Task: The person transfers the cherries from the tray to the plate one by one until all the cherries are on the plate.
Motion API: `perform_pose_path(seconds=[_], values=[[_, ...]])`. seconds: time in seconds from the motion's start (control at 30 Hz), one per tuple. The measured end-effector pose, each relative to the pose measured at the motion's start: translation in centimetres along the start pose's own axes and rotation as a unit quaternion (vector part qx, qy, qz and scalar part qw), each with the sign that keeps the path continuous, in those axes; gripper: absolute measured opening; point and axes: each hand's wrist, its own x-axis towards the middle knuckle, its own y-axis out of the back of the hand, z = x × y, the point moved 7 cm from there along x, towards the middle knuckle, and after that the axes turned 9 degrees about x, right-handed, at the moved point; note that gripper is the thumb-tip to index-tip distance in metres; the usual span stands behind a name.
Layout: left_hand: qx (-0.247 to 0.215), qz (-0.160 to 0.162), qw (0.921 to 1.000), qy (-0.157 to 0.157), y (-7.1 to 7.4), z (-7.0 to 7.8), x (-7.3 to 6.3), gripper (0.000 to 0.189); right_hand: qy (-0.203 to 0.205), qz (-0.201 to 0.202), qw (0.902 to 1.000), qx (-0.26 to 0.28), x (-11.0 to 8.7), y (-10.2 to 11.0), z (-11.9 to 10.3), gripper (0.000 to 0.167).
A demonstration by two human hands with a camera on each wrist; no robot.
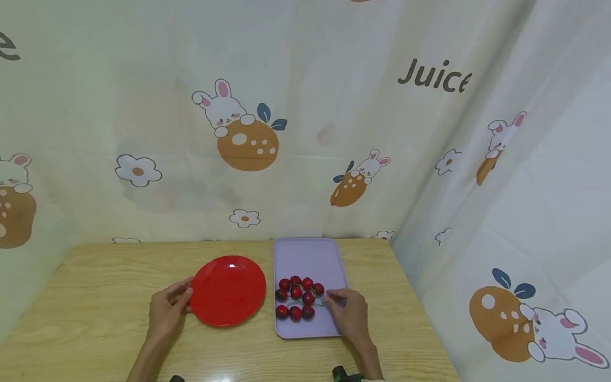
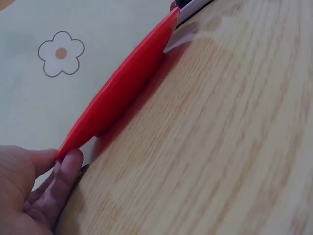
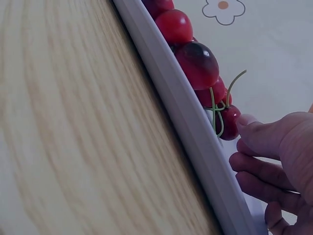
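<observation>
A round, glossy red plate (image 1: 228, 291) lies toward the left of the table. My left hand (image 1: 164, 313) pinches its left rim, thumb above and fingers below; the left wrist view shows that edge of the plate (image 2: 117, 90) tilted up in the fingers. Several dark red cherries (image 1: 296, 292) with green stems are on a lilac tray (image 1: 307, 257). My right hand (image 1: 350, 313) reaches over the tray's right side, fingers loosely bent. In the right wrist view, its thumb tip overlaps the nearest cherry (image 3: 231, 122), with a gap between thumb and fingers.
The light wooden table (image 1: 110, 281) ends at a patterned curtain (image 1: 305, 180) behind it, and another curtain side (image 1: 515, 228) runs along the right. The tray has a raised rim and stands just right of the plate.
</observation>
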Motion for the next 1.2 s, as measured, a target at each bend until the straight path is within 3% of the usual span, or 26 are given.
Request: perform_pose_path(seconds=[0.2, 0.73, 1.2], values=[[-0.004, 0.005, 0.9999, 0.009, 0.0, -0.3, -0.2, 0.036, 0.001, 0.002, 0.9999, -0.016, -0.4, -0.4, 0.3, 0.014], [-0.007, 0.015, 0.9995, -0.027, 0.1, 0.4, -0.3, 0.033, 0.031, 0.035, 0.9972, -0.057, -0.6, -1.0, 0.0, 0.013], [-0.013, 0.019, 0.9996, -0.019, 0.1, 0.1, -0.1, 0.033, 0.021, 0.037, 0.9966, -0.071, -0.3, -1.3, -0.2, 0.01]])
